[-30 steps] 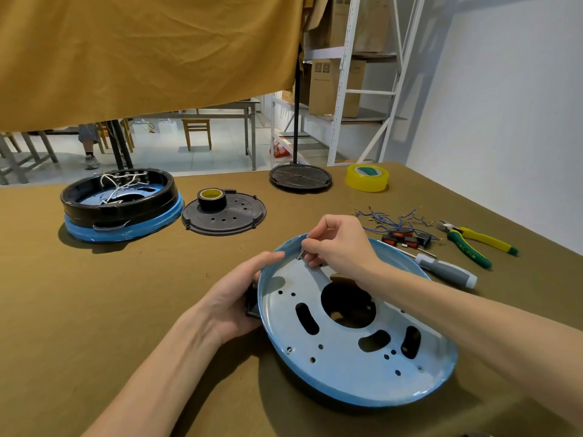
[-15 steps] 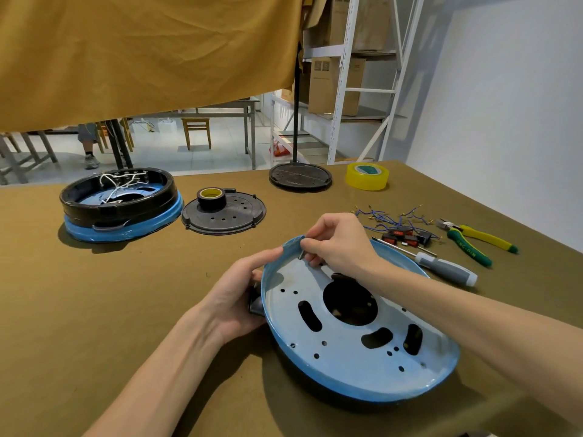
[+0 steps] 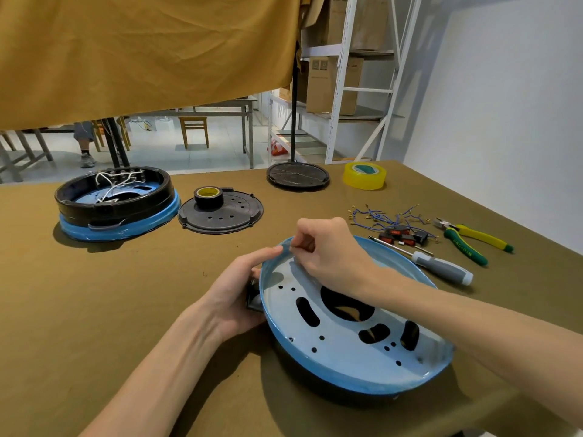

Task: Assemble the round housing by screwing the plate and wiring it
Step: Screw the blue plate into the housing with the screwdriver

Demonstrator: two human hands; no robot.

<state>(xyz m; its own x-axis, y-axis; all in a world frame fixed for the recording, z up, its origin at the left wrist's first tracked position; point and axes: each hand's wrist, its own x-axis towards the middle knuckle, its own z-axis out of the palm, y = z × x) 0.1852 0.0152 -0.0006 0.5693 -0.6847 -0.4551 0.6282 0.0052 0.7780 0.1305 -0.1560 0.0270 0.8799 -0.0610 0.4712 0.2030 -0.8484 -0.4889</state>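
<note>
Blue plate (image 3: 344, 348) rim gripped by left hand (image 3: 235, 291), right hand (image 3: 328, 250) pinching.

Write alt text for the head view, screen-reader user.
Two hands work on a blue-filmed round plate tilted on an olive table: the left hand grips its rim, the right hand pinches something small at the far edge. Beyond lie a screwdriver, pliers, blue wires, tape rolls and another housing.
</note>
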